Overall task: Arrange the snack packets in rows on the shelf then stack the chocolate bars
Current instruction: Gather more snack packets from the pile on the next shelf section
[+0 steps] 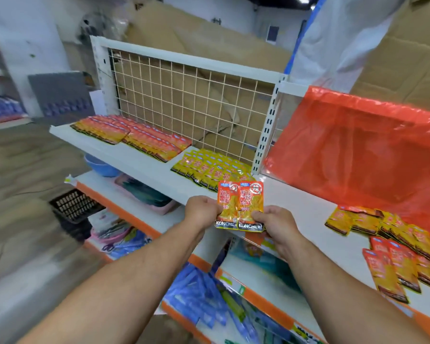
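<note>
Over the shelf (139, 160), left hand (202, 211) and right hand (274, 223) pinch two orange packets (241, 202) (yellow rows (209, 167) behind, red bag (353, 145) beside).

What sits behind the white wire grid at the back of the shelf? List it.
Through the wire grid only crumpled brown cardboard shows, and it rises above the grid's top rail. Whatever stands behind the cardboard is covered.

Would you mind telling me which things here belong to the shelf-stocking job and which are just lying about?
Part of the job: the two packets in the left hand and right hand; orange rows; yellow rows; loose packets; shelf.
Lying about: red bag; blue basin; black basket; cardboard.
</note>
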### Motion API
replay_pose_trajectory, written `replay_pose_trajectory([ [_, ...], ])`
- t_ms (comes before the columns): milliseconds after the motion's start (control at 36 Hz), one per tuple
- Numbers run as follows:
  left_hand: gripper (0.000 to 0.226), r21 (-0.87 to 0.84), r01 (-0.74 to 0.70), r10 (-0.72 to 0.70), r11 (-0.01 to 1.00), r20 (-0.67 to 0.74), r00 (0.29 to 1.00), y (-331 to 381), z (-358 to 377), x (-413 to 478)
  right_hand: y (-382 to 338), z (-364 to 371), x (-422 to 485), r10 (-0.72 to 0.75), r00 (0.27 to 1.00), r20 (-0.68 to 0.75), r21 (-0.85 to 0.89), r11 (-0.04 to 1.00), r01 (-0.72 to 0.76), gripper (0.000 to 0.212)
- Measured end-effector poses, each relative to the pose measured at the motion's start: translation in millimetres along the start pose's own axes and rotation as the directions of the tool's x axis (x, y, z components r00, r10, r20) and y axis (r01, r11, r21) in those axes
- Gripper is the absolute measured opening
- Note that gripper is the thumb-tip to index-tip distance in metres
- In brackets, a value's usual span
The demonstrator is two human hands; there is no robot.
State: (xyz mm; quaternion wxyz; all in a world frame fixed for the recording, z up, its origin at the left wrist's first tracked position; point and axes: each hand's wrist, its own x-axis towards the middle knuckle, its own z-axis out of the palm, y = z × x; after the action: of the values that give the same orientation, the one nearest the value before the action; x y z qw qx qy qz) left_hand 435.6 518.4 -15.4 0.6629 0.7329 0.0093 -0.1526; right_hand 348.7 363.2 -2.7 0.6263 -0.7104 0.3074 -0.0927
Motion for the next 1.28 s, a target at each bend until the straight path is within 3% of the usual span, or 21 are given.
replay_pose_trajectory([
  [194,0.02,-0.036,0.031,-0.034,0.999,-0.068,0.997,0.6,-46.5,33.3,-15.9,55.1,26.4,0.031,0.994,0.102,0.051,0.998,-0.037,0.008],
  [361,0.019,-0.081,0.051,-0.059,0.995,-0.104,0.993,11.3,-73.8,69.8,-24.3,95.3,80.9,-0.058,0.989,0.135,-0.052,0.997,0.065,0.027],
  [583,0.011,-0.09,0.076,-0.092,0.993,-0.185,0.979,38.1,-109.5,128.5,-62.7,156.3,145.1,-0.09,0.974,0.209,-0.008,0.996,0.094,0.032],
  [861,0.012,-0.069,0.068,-0.085,0.995,-0.296,0.951,45.4,-161.4,180.3,-85.8,229.2,192.4,-0.078,0.941,0.329,-0.014,0.996,0.087,0.019],
  [1028,0.016,-0.093,0.078,-0.103,0.993,-0.314,0.944,41.2,-199.5,210.1,-89.2,274.9,205.7,-0.058,0.915,0.4,-0.032,0.996,0.077,0.03],
  [1278,0.018,-0.072,0.076,-0.092,0.994,-0.247,0.965,38.2,-279.1,270.7,-99.3,352.2,221.1,-0.046,0.936,0.348,-0.026,0.998,0.059,0.034],
])
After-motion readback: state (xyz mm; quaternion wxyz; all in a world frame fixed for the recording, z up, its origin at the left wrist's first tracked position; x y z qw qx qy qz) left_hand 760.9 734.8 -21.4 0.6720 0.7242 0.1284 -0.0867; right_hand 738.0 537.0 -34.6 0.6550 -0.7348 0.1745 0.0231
